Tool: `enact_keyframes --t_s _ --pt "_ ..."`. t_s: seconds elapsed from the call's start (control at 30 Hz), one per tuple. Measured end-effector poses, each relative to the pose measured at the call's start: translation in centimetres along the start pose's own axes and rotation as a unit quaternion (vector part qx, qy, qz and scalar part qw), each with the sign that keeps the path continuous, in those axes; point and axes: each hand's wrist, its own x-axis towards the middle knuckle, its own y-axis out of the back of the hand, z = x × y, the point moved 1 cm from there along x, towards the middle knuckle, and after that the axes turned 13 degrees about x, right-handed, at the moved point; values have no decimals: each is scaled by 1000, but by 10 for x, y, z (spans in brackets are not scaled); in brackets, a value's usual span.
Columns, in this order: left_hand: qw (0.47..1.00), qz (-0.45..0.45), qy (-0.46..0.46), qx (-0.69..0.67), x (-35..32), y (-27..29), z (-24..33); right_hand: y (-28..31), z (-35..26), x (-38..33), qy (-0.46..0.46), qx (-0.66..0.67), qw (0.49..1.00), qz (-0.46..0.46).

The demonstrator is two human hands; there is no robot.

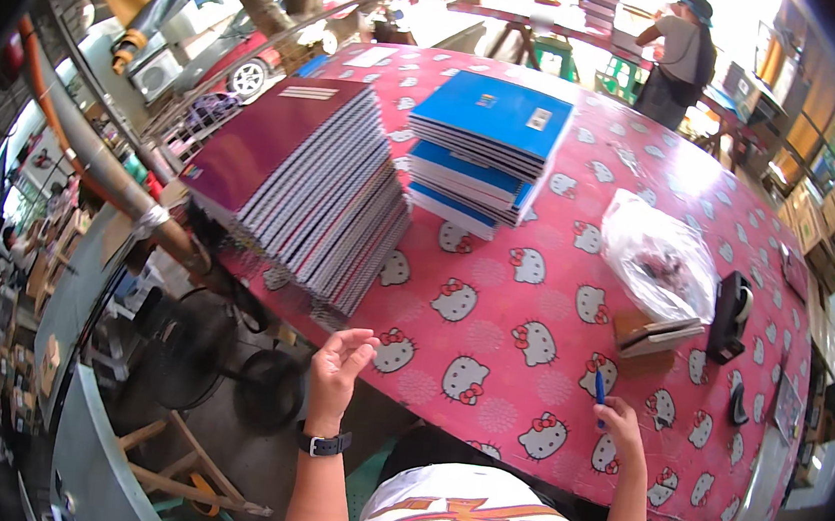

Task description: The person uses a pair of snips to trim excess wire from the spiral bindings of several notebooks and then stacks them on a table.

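Note:
My right hand (622,425) is closed around a slim blue pen (600,387), its tip pointing away from me over the table. By the table's near left edge, my left hand (339,366) is raised with loosely bent fingers and nothing visible in it; a black watch is on that wrist. Just beyond it stands a tall stack of maroon spiral notebooks (291,168), spines facing me. To its right, a shorter stack of blue notebooks (492,117) lies in slightly offset layers. Past the pen sits a small brown block-like item (645,348), its kind unclear.
A pink tablecloth (491,333) with white cartoon cat faces covers the table. On the right are a clear plastic bag (655,248) and a black tape dispenser (731,318). A metal pole (112,146) and a fan (193,349) stand left. A person (680,60) stands beyond the table.

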Motion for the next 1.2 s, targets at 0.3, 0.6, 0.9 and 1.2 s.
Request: enact_keyframes --t_s 0.3,0.6,0.9,1.2 --pt "932 233 -215 174 20 107 73 -173 -107 45 -18 432 843 -319" --pt "821 179 -256 477 76 120 141 -326 -279 8 467 -4 860 -206" --pt "803 174 -259 508 71 122 137 -357 -326 13 598 -115 780 -145" --pt "809 181 -257 496 72 125 135 -359 -328 8 584 -142 788 -133"
